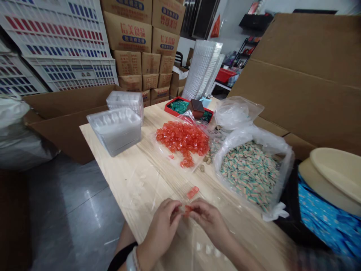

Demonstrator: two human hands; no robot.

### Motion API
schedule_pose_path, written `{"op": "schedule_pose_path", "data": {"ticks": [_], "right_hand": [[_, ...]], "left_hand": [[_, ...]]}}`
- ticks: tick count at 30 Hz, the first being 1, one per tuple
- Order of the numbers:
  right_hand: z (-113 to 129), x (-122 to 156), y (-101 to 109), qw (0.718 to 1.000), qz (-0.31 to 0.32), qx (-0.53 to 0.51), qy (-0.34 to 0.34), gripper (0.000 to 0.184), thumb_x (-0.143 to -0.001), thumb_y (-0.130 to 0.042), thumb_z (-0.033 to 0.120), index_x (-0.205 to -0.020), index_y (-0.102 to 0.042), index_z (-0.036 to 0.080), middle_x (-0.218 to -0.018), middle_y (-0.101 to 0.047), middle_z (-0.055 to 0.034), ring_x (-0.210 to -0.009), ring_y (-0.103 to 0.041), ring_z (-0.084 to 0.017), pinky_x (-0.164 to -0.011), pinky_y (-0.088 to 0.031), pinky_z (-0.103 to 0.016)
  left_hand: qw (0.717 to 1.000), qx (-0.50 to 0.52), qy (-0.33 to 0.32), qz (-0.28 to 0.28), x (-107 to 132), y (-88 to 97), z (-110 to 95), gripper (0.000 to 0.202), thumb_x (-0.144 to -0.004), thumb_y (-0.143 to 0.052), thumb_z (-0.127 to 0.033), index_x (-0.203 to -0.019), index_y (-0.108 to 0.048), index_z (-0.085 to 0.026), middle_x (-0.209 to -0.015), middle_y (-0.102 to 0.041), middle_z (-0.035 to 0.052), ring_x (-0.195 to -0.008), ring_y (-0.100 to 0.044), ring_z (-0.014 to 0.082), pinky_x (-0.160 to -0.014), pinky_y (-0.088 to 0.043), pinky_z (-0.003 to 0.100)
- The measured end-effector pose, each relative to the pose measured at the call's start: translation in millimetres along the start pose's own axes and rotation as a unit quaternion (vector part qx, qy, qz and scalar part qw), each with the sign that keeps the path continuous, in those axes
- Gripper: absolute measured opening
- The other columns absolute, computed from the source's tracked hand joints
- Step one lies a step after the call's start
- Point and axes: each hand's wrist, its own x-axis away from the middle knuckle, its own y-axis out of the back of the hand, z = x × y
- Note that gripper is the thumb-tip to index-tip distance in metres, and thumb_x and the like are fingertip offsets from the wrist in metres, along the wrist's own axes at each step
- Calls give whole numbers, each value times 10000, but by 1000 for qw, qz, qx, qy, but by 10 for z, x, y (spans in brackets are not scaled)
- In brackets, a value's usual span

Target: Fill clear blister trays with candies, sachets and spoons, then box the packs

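We see our left hand (pixel 162 226) and right hand (pixel 208 222) close together over a pale wooden table (pixel 135 180), fingers pinched narrow on a small red translucent sweet (pixel 187 210) held between them (the fingers hide most of it). Just ahead, a second red piece (pixel 193 192) lies on the table. Farther on, a heap of red sweets (pixel 182 139) sits on a plastic bag, beside an open bag of green-and-cream wrapped sweets (pixel 249 171). Stacked clear plastic trays (pixel 114 131) stand to the left, and a red tray (pixel 175 106) of green sweets lies at the far end.
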Motion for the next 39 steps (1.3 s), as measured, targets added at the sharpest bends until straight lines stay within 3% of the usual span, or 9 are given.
{"op": "schedule_pose_path", "data": {"ticks": [2,4,7,9,18,25,31,35,39], "right_hand": [[-3,-149,110,971,27,219,91,180,-821,-438,260,-857,-594,179,-831,-589,-68,-827,-498,-182,-731,-381,-332],[6,-310,186,902,100,389,159,179,-822,-422,183,-822,-601,175,-818,-582,-73,-851,-470,-198,-740,-355,-347],[9,-503,245,813,197,497,229,172,-804,-434,137,-764,-598,174,-767,-574,-58,-811,-459,-192,-711,-340,-333],[-22,-569,271,797,212,509,246,174,-813,-427,149,-783,-596,181,-763,-572,-48,-806,-454,-184,-708,-332,-322],[-363,-535,265,873,133,429,189,133,-792,-503,238,-894,-585,214,-863,-576,-34,-847,-469,-164,-761,-332,-308],[-292,-484,302,919,92,354,148,331,-750,-546,260,-1076,-517,212,-993,-554,-67,-936,-451,-191,-800,-344,-338],[-201,-480,204,916,93,353,168,230,-774,-507,273,-987,-568,211,-890,-581,-56,-862,-479,-187,-781,-343,-341],[-229,-850,421,926,-35,352,132,293,-807,-443,261,-1081,-512,182,-956,-566,-82,-901,-481,-202,-785,-361,-341],[-357,-1351,549,919,-113,375,35,255,-831,-359,187,-976,-566,155,-902,-568,-81,-851,-506,-172,-754,-379,-289]], "left_hand": [[993,-99,-57,22,3,9,59,309,-723,-471,-101,-1010,-528,-199,-980,-560,41,-919,-461,188,-816,-357,333],[978,-181,-89,46,-1,5,119,363,-736,-454,-78,-1067,-506,-216,-1014,-554,31,-954,-437,191,-852,-322,352],[965,-237,-97,59,-27,-7,196,369,-781,-410,-81,-1106,-478,-242,-1011,-561,4,-937,-444,162,-841,-317,324],[961,-252,-96,57,-48,-2,227,349,-800,-405,-104,-1108,-472,-256,-1032,-558,-11,-948,-442,148,-843,-307,308],[957,-262,-98,71,-116,28,299,414,-763,-409,-33,-1093,-480,-273,-1078,-558,-35,-986,-436,138,-866,-268,295],[963,-234,-118,63,-145,133,164,364,-785,-417,-111,-1116,-468,-255,-1036,-568,9,-939,-467,160,-864,-286,333],[946,-293,-95,-102,-1038,423,-51,227,-826,-386,-231,-997,-530,-190,-953,-572,49,-917,-476,177,-801,-318,320],[920,-378,-26,-102,-1580,394,34,177,-777,-465,-268,-812,-586,-143,-847,-575,90,-862,-490,227,-747,-327,353],[921,-375,-38,-96,-1647,299,131,134,-777,-451,-207,-768,-571,-149,-838,-567,81,-855,-488,218,-750,-325,357]]}}
